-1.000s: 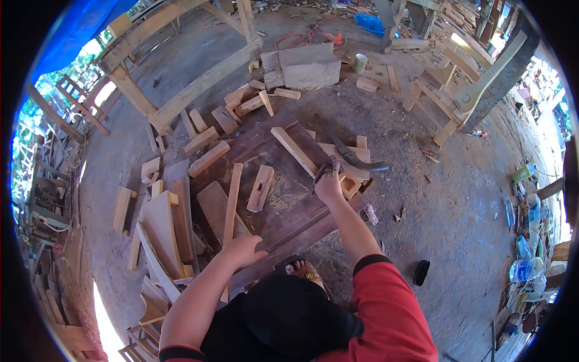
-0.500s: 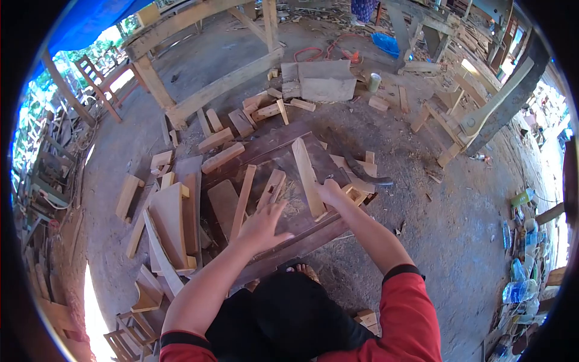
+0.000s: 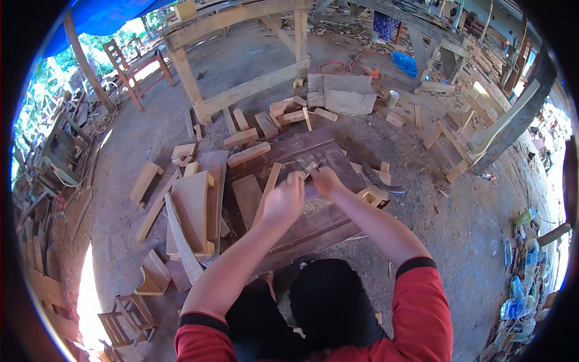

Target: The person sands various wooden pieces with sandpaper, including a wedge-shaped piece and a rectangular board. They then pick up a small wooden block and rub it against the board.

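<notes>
My left hand point(image 3: 286, 198) is closed, held up close to my right hand point(image 3: 326, 181) over the low dark board point(image 3: 329, 220). The right hand's fingers are curled as well. Between the two hands shows the end of a piece of wood point(image 3: 311, 168); most of it is covered by the fingers. A narrow wooden strip point(image 3: 269, 184) lies beside my left wrist, and a flat wooden panel point(image 3: 246, 196) rests left of it. To the right of my right forearm is a pale wooden piece point(image 3: 369, 194).
Wood offcuts point(image 3: 249, 155) lie at the board's far edge. Angled boards point(image 3: 192, 205) are stacked at left. A dark curved tool point(image 3: 386, 186) lies on the right. Beyond stands a timber workbench point(image 3: 253, 90); a wooden chair frame point(image 3: 452, 148) is at far right, plastic bottles point(image 3: 517, 308) below it.
My left hand has gone from spread fingers to closed and moved right, up to my right hand. The long pale wood piece under my right hand no longer lies visible on the board. My view has shifted.
</notes>
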The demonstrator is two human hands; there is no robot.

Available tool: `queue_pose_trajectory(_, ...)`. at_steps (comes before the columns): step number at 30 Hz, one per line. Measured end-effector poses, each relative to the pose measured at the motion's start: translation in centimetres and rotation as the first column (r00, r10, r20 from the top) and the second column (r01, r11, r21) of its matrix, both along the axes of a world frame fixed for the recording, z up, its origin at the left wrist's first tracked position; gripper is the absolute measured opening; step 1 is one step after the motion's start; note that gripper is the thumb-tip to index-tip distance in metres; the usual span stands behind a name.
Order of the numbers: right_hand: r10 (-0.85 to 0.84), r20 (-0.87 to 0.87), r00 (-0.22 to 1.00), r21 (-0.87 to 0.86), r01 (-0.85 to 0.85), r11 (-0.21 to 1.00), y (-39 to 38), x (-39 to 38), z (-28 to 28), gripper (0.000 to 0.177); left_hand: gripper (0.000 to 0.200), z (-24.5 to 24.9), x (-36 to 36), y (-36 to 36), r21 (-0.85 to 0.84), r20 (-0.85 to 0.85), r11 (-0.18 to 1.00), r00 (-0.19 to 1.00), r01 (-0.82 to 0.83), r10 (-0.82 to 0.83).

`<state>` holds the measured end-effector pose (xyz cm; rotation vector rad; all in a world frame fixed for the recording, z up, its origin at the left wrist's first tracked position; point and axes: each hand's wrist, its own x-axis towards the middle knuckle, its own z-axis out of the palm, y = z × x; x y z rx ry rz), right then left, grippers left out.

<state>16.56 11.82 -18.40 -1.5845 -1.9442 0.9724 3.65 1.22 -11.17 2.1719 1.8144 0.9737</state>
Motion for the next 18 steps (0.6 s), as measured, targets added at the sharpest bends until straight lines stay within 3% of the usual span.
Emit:
queue_pose_trajectory(1, 0.005, 0.0, 1.0, 0.002, -0.005, 1.0, -0.2, -0.2, 1.0, 0.049, 0.015, 0.6, -0.8, 0.1, -0.022, 0.039, 0.992, 0.991, -0.125, 0.126)
queue_pose_trajectory(4, 0.025, -0.002, 1.0, 0.028, -0.024, 0.999, -1.0, -0.1, 4.1, 0.049, 0.016, 1.8, -4.5, -0.4, 0.006, 0.184, 0.965, 0.949, -0.263, 0.257)
queue_pose_trajectory(6, 0.153, 0.226, 0.962, 0.106, -0.181, 0.978, -1.0, -0.1, 6.0, 0.051, 0.018, 2.0, -6.7, -1.0, 0.104, 0.244, 0.954, 0.937, -0.28, 0.249)
queue_pose_trajectory(10, 0.162, 0.3, 0.94, 0.231, -0.236, 0.944, 1.4, -0.2, 7.7, 0.048, 0.02, 3.0, -9.4, -2.6, 0.062, 0.28, 0.941, 0.911, -0.332, 0.303)
queue_pose_trajectory(15, 0.147, 0.265, 0.953, 0.321, -0.231, 0.918, 4.3, -1.8, 9.6, 0.046, 0.021, 3.1, -11.0, -3.5, 0.018, 0.267, 0.932, 0.9, -0.362, 0.344)
queue_pose_trajectory(17, 0.158, 0.235, 0.959, 0.34, -0.234, 0.911, 4.8, -2.9, 9.4, 0.045, 0.022, 3.3, -11.8, -3.5, -0.033, 0.336, 0.917, 0.86, -0.398, 0.385)
queue_pose_trajectory(18, 0.168, 0.229, 0.959, 0.35, -0.242, 0.905, 4.8, -3.6, 9.1, 0.043, 0.023, 3.2, -12.3, -3.5, 0.053, 0.299, 0.906, 0.872, -0.42, 0.387)
